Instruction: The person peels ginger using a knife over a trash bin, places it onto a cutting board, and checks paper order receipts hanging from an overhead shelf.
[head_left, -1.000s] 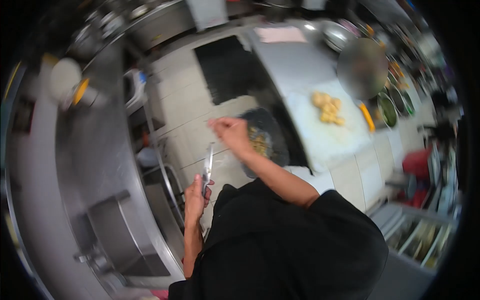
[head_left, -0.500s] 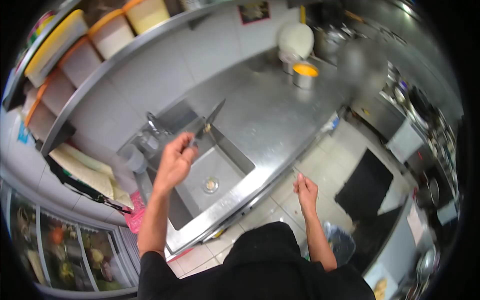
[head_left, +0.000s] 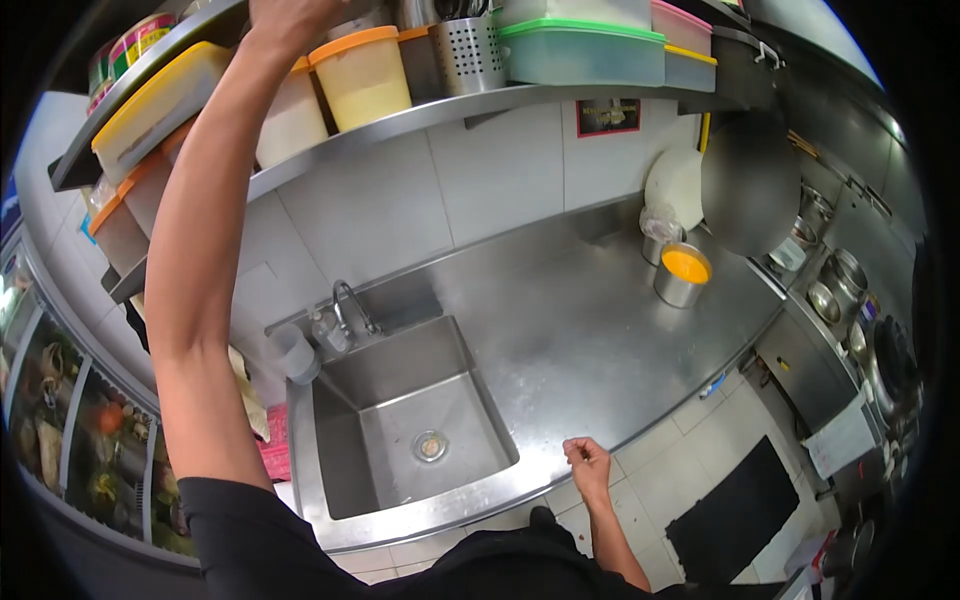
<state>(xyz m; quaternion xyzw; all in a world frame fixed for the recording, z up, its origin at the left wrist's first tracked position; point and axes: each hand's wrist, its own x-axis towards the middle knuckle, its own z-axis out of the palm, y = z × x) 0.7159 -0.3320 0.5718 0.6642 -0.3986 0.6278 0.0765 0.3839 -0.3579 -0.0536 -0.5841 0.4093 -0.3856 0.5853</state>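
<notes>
My left hand (head_left: 292, 18) is raised to the upper shelf (head_left: 440, 115), beside the tubs. Its fingers run out of the top of the view, so what they hold or touch is hidden. Low over the front edge of the steel counter (head_left: 570, 340), my right hand (head_left: 588, 462) has its fingers curled together, and whatever they may pinch is too small to make out. The steel sink (head_left: 400, 420) lies between my arms, with small bits at its drain (head_left: 430, 446). No knife shows.
Lidded tubs (head_left: 583, 52) and a perforated utensil holder (head_left: 470, 55) line the shelf. A pot of orange liquid (head_left: 683, 274) stands at the counter's right, near a white round board (head_left: 675, 188). A black mat (head_left: 735, 510) lies on the floor.
The view has swung from the floor and cutting board to the sink. My left hand, holding a knife earlier, has risen to the shelf; the knife has gone from view.
</notes>
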